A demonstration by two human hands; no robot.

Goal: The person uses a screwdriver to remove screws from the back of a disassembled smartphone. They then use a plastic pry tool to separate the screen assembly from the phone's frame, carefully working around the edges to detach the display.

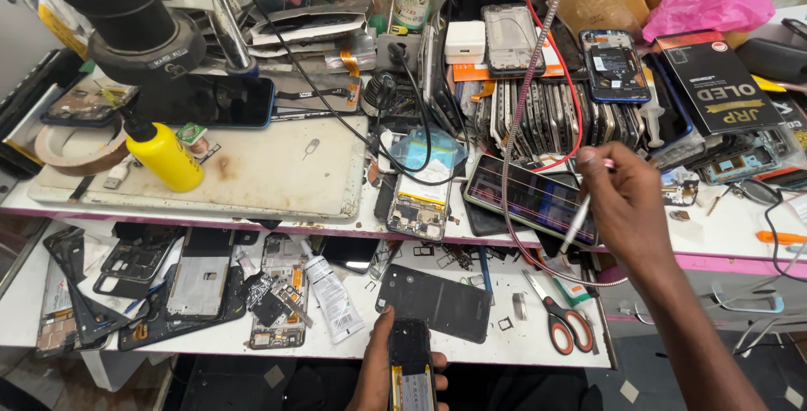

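A person is working on a small phone at a crowded repair bench.

The left hand [377, 369] is gripping an opened small phone [411, 373] at the bottom edge of the view, thumb lying along its side, its back facing up. The right hand [626, 209] is closed around a thin white tool [578, 222], pinching it between thumb and fingers, the tip pointing down over a phone with a lit, streaked screen [530, 197]. Between the 2 hands a dark phone back cover [435, 300] is lying flat. Just below the right hand red-handled scissors [559, 320] are resting. Left of the left hand a white tube [330, 296] is lying beside stripped phone frames [202, 281].
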